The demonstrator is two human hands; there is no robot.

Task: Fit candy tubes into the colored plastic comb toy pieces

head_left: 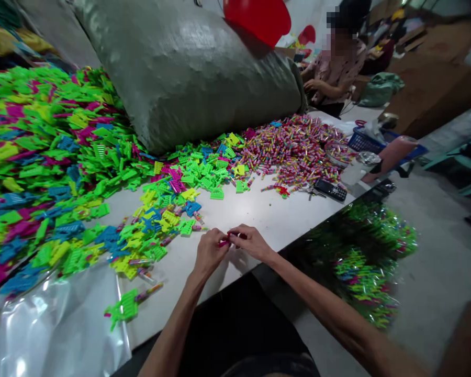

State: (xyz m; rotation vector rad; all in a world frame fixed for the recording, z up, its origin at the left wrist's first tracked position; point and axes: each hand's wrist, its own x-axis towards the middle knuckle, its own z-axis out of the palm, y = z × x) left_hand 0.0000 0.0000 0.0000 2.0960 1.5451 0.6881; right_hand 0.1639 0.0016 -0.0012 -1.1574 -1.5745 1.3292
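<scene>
Many plastic pieces, green, yellow, blue and magenta, form the heap we see far to the left of the left hand. Below this heap, and left of the same hand, we note a clear plastic bag; a green piece, with a slender tube at one end, overlaps its edge. Beyond the hands we find a bulging grey sack. Looser pieces reach almost to the left hand, whose thumb and fingers pinch a small magenta piece. We locate this piece between the two hands, just above the white table; its outline is mostly hidden by fingers. The right hand pinches it from the other side, fingertips near those of the left. Farther from the right hand, we observe a mound of wrapped tubes, a co-worker behind it, then a dark phone and a blue basket. Below and right of that hand lie bagged bundles.
</scene>
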